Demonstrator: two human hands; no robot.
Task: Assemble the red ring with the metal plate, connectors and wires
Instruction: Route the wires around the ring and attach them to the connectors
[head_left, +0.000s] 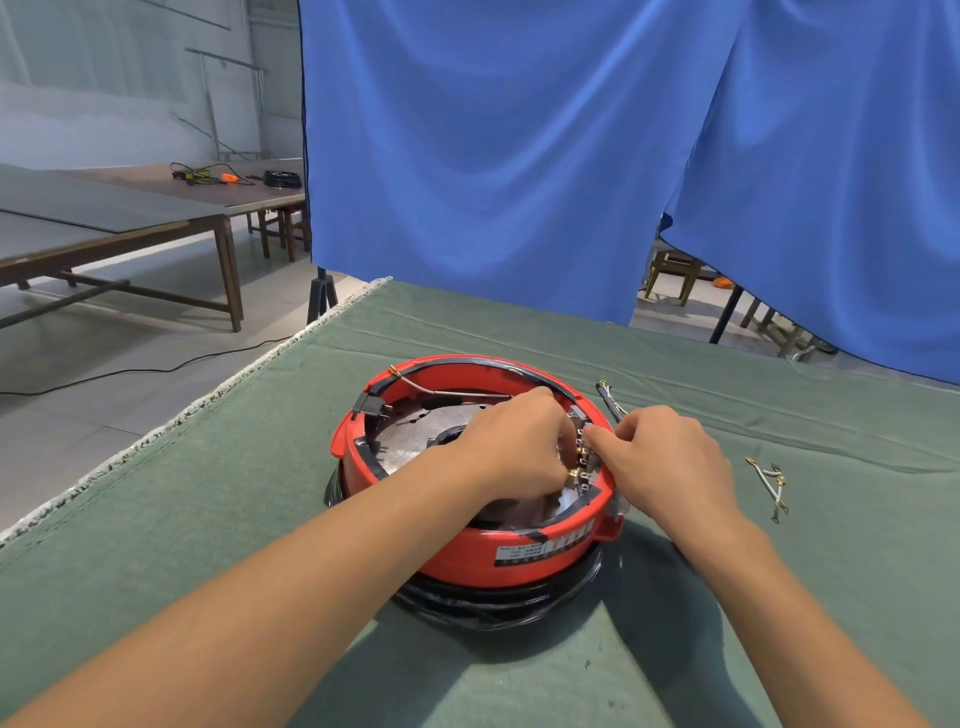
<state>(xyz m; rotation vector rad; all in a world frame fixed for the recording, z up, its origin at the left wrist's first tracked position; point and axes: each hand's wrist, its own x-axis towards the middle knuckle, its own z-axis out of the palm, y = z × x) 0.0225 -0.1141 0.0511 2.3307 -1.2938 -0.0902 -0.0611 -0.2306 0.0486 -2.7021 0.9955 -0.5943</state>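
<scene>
The red ring (467, 551) stands on a black base on the green cloth, with the grey metal plate (410, 434) lying inside it. A white wire (441, 391) curves along the ring's far inner side. At the ring's right inner rim sits a row of small connectors (584, 457). My left hand (511, 441) reaches into the ring with curled fingers pinching a brass terminal there. My right hand (660, 457) comes from the right, its fingertips pinching at the same connector row. Both hands hide part of the connectors.
A black wire bundle (610, 402) lies just beyond my right hand. A pair of loose white wires with brass ends (771, 483) lies on the green cloth (208, 519) to the right. A blue curtain (519, 156) hangs behind the table; its left edge drops to the floor.
</scene>
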